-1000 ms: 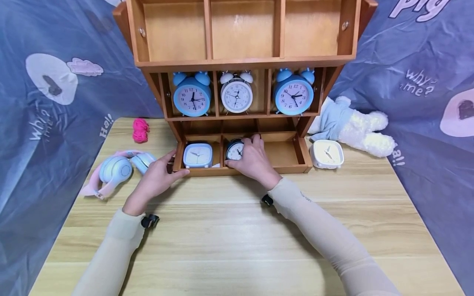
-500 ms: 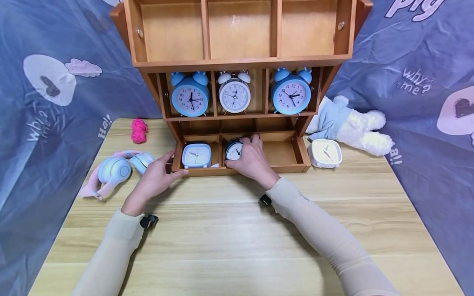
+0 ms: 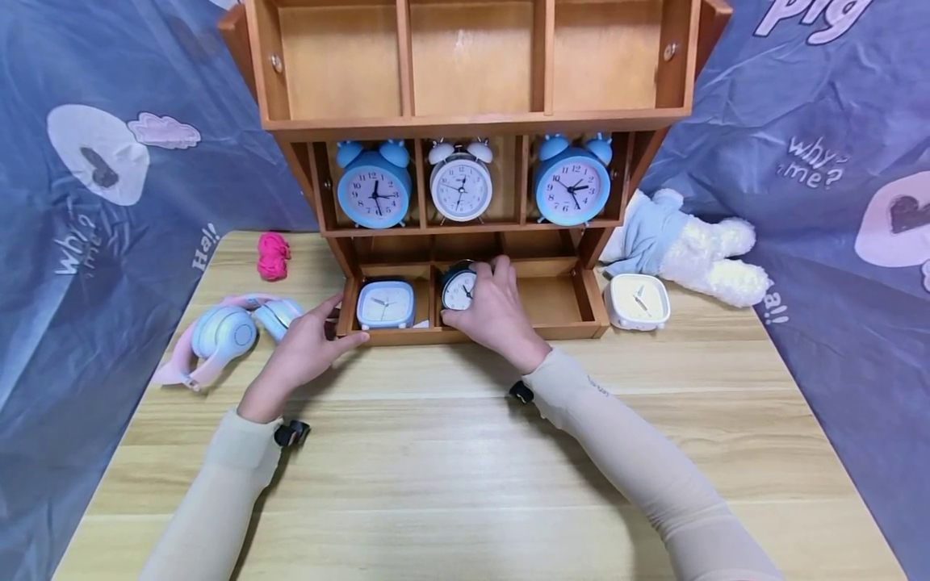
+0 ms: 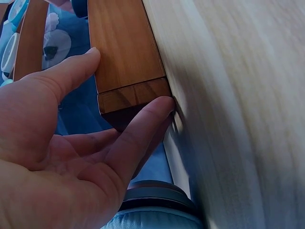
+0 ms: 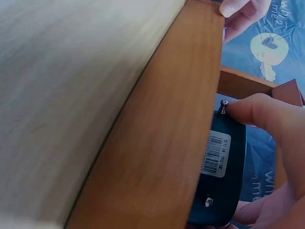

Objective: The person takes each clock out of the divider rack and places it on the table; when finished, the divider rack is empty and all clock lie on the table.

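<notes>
A person's right hand (image 3: 500, 313) holds a dark clock (image 3: 457, 291) in the bottom middle compartment of the shelf (image 3: 414, 337), as the left hand (image 3: 308, 350) grips its corner toward 8 o'clock. From the dark clock, a square blue clock (image 3: 386, 304) sits at 9 o'clock, a white clock (image 3: 638, 302) on the table (image 3: 465, 460) at 3.

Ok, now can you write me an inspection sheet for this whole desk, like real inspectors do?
Surface: pale wood-grain tabletop.
Job's things: wooden shelf; dark clock at its bottom middle compartment; pale-blue clock bottom left; three twin-bell clocks above; white clock on the tabletop, right of the shelf.
Clutter: headphones, pink bundle, plush toy.
Left hand: grips the shelf's lower left corner.
Right hand: holds the dark clock.
Cables: nothing seen.
Surroundings: blue-grey printed cloth.
</notes>
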{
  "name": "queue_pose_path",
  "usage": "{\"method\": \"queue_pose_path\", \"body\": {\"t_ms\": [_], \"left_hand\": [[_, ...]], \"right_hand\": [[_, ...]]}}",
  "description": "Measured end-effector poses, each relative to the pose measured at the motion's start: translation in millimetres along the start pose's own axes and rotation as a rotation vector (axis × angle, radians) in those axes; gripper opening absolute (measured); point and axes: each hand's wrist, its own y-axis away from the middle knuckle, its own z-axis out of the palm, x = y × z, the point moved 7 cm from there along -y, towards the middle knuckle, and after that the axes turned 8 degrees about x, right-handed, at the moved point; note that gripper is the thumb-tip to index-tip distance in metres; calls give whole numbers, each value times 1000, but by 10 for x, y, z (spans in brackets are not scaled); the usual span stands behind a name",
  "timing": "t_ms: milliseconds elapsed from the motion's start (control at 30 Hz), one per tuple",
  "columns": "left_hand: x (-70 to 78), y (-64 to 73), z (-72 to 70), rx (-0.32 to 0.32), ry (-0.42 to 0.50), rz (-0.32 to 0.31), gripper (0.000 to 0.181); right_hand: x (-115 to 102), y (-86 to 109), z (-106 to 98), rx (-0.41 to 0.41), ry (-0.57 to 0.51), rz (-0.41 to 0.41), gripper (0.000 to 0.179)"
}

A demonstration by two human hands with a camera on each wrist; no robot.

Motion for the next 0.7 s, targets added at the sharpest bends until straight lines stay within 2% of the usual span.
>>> {"method": "queue_pose_path", "body": {"t_ms": [367, 700], "left_hand": [[-4, 0, -3, -8, 3, -15, 100], [-5, 5, -3, -9, 6, -12, 99]], "right_hand": [[-104, 30, -146, 30, -56, -36, 94], [-65, 124, -243, 56, -92, -48, 92]]}}
